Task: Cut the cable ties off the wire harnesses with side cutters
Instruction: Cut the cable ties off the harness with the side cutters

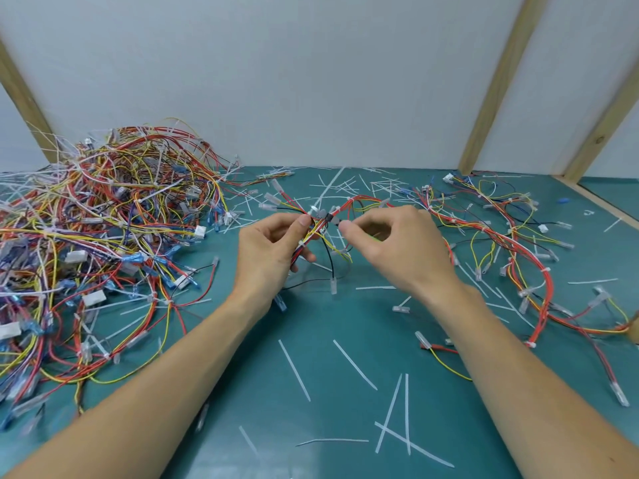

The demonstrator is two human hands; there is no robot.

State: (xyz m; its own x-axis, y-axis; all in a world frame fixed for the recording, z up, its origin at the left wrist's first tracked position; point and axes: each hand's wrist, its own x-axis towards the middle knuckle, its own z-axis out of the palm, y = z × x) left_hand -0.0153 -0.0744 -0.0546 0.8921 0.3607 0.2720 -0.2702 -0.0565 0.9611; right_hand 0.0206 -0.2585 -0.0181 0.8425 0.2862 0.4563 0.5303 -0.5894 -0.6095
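Fingers of both hands are curled and gripping one wire bundle point(313, 233) held just above the green mat point(339, 340) at the middle of the view. Nearest the camera, two bare forearms reach in from the bottom corners, with loose white cut tie strips point(394, 413) scattered on the mat between them. Further in, the left hand point(268, 252) has its thumb on top of the red, yellow and black wires and its other fingers wrapped underneath, so the bundle passes through its grip. The right hand point(394, 247) pinches the same bundle just beside the left thumb, thumb and forefinger tips meeting near a small dark piece on the wires; what that piece is I cannot tell. From the hands, the held harness runs off to the right, where it lies on the mat as a long red and yellow loop point(511, 250) with white ties around it. On the left, a big tangled heap of harnesses point(103, 229) covers the mat. Beyond everything, more strips lie near a pale wall point(311, 81) crossed by wooden battens point(498, 84).
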